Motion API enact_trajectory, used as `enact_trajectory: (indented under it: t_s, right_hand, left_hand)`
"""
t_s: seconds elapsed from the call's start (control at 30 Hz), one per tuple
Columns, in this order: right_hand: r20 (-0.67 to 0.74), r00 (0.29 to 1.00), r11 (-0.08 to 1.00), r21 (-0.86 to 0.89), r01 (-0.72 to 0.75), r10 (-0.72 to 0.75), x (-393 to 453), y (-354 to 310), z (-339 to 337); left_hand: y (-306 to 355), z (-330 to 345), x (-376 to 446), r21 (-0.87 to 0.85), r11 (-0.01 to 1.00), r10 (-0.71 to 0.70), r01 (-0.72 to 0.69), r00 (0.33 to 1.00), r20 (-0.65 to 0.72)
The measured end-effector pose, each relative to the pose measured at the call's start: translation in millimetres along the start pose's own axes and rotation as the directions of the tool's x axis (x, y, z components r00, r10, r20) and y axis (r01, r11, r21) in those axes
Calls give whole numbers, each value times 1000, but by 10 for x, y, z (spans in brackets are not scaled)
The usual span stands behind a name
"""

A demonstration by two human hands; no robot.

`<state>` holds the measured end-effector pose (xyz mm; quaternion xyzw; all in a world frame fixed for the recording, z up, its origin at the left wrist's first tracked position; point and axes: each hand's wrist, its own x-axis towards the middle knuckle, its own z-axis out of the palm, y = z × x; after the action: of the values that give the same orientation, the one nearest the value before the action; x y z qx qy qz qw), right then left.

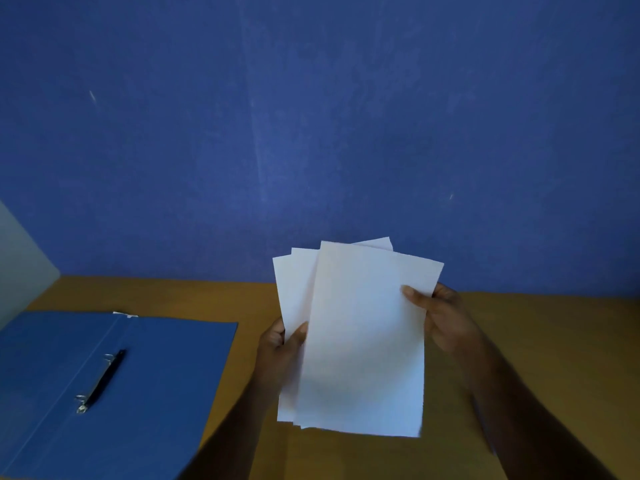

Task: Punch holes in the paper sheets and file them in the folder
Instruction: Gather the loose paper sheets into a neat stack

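Paper sheets (pixel 360 341) are held up in the air above the wooden table (pixel 519 327), in front of the blue wall (pixel 311 116), and they are not aligned: the plain white rectangles are fanned, so that several corners are seen one behind another at the top and at the left edge. The surface of the front sheet is smooth and matte, without print, and its lower part is slightly blurred. The left hand (pixel 280 344) is closed on the left edge of the stack, with the thumb laid on the front and the other fingers hidden behind the paper. The right hand (pixel 443 317) grasps the right edge in the same way, the thumb pressed flat on the front sheet and the fingers curled behind it. Both bare forearms are stretched forward from the lower edge of the view. To the left, well apart from the sheets, a blue folder (pixel 166 375) is laid open and flat on the table; its covers look like smooth card with a straight crease along the spine. On its inner spine a narrow black ring mechanism (pixel 102 381) is fixed, with small shiny metal rings at both ends. The table top is of orange-brown colour with an even, dull finish. A pale grey panel (pixel 20 258) is seen at the far left.
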<state>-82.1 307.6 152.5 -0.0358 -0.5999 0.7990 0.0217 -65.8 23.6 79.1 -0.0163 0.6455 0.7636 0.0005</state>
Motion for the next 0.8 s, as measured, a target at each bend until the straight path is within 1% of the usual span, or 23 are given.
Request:
enact_trajectory:
  t_s: [0.07,0.13,0.2,0.3,0.37,0.43,0.47,0.5,0.57,0.63,0.7,0.8]
  right_hand:
    - [-21,999,998,-66,23,-25,22,20,-13]
    - [-37,997,990,-125,59,-64,42,55,6]
    - [-60,994,986,-143,84,-93,54,82,41]
    - [-58,996,985,-164,54,-65,30,126,101]
    - [-63,996,978,-202,53,-67,14,173,134]
    - [-108,990,970,-237,62,-89,-10,193,182]
    - [-131,986,965,-252,70,-106,-27,198,217]
    - [-150,981,960,-269,83,-126,-45,205,253]
    - [-179,969,941,-321,108,-172,-94,216,332]
    - [-198,956,929,-343,137,-214,-163,217,415]
    - [-205,945,926,-333,178,-256,-228,219,481]
    - [-191,937,922,-317,224,-294,-303,216,551]
  left_hand:
    - [6,-4,-3,-26,999,-28,29,999,30]
    - [15,14,-13,-29,998,-47,48,999,26]
    - [30,43,-15,7,999,-39,39,999,26]
    - [36,71,5,66,998,-26,22,997,69]
    - [84,100,-48,83,996,14,-17,999,39]
    - [152,131,-94,139,983,126,-116,990,-63]
    - [179,140,-103,180,972,171,-152,981,-91]
    - [213,163,-102,186,968,186,-170,980,-74]
    - [194,198,-41,190,968,170,-164,985,-16]
    - [160,233,11,216,960,191,-176,980,-54]
    - [155,259,10,192,965,202,-179,973,-110]
    - [224,294,-37,171,963,236,-211,961,-145]
